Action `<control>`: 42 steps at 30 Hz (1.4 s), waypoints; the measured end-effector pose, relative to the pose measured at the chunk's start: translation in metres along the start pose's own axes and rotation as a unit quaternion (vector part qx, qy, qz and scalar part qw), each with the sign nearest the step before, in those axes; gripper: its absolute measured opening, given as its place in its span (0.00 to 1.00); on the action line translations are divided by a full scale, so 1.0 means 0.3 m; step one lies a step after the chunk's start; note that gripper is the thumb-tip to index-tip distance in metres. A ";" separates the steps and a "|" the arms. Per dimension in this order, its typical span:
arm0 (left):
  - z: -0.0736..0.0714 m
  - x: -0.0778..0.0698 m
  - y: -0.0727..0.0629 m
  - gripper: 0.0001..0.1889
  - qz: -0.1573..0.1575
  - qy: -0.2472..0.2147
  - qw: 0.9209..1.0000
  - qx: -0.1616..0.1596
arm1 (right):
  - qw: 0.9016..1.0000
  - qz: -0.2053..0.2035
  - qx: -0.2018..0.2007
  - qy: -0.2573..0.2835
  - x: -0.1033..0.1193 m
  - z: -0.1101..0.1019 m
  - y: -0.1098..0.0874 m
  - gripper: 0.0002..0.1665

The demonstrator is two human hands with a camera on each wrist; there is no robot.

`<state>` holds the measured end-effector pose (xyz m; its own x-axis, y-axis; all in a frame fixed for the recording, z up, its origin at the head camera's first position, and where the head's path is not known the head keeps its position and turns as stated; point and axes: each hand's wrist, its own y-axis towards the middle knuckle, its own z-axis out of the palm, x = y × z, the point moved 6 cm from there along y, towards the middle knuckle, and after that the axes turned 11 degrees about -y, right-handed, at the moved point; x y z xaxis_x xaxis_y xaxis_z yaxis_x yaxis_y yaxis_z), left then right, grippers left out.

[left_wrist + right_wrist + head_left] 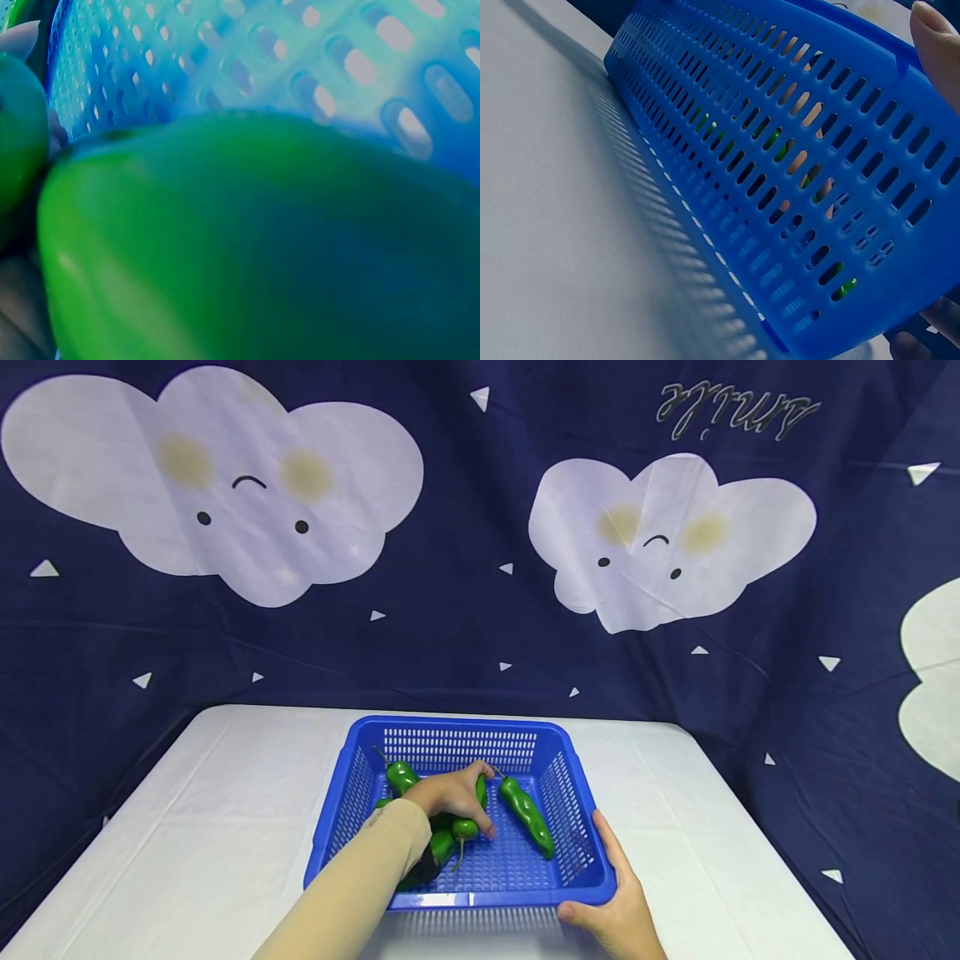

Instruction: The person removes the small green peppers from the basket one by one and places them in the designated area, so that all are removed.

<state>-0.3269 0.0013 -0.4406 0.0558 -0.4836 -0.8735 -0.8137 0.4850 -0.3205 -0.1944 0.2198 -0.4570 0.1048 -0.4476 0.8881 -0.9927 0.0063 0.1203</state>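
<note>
A blue plastic basket (431, 900) with slotted walls holds several glossy green peppers. My left hand (453, 795) reaches down into it, thumb and fingers curled around a green pepper (482, 789) that is mostly hidden beneath the hand. Beside the thumb shows the stem end of a pepper (465, 828). A long pepper (527, 817) lies apart on the right of the basket floor. In the left wrist view a blurred pepper (225, 247) fills the foreground, with the gripped pepper (19, 135) at the left edge. My right hand (618, 902) grips the basket's near right corner.
The basket stands on a table with a white cloth (240, 793). Behind hangs a dark blue curtain (465, 527) printed with clouds. More peppers, such as one at the basket's far left (402, 775), lie around the left forearm.
</note>
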 end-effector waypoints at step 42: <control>-0.016 -0.037 -0.004 0.44 0.033 -0.027 0.999 0.034 | 0.999 0.004 -0.021 -0.036 0.005 0.000 -0.007 0.66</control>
<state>-0.3293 0.0026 -0.4289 0.0369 -0.4097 -0.9115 -0.7751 0.5639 -0.2849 -0.1921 0.2191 -0.4559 0.0901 -0.5106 0.8551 -0.9900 0.0478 0.1328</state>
